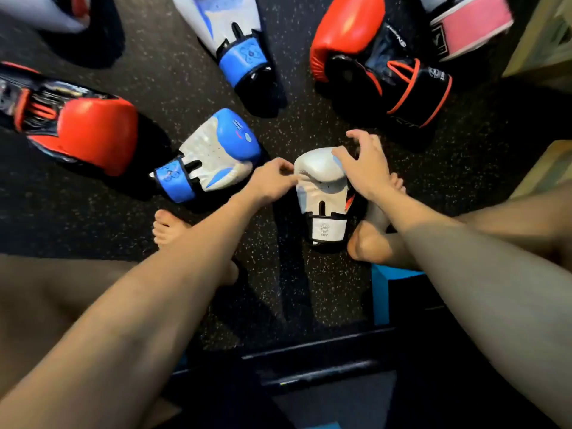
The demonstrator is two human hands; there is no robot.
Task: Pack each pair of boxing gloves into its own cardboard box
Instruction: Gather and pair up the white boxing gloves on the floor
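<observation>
A small white glove [320, 188] lies palm up on the dark speckled floor between my bare feet. My left hand [272, 181] pinches its left edge near the thumb. My right hand [363, 164] curls over its padded top right side. A blue-and-white glove [210, 156] lies just left of it, and its partner [229, 29] lies farther back. One red-and-black glove [77, 125] sits at the left, another [371, 57] at the back right. A pink glove [470, 29] shows at the top right.
Cardboard box edges appear at the right [548, 168] and top right [544, 41]. Another white-and-red glove [46, 10] is cut off at the top left. A black and blue seat edge [380, 292] lies under my legs.
</observation>
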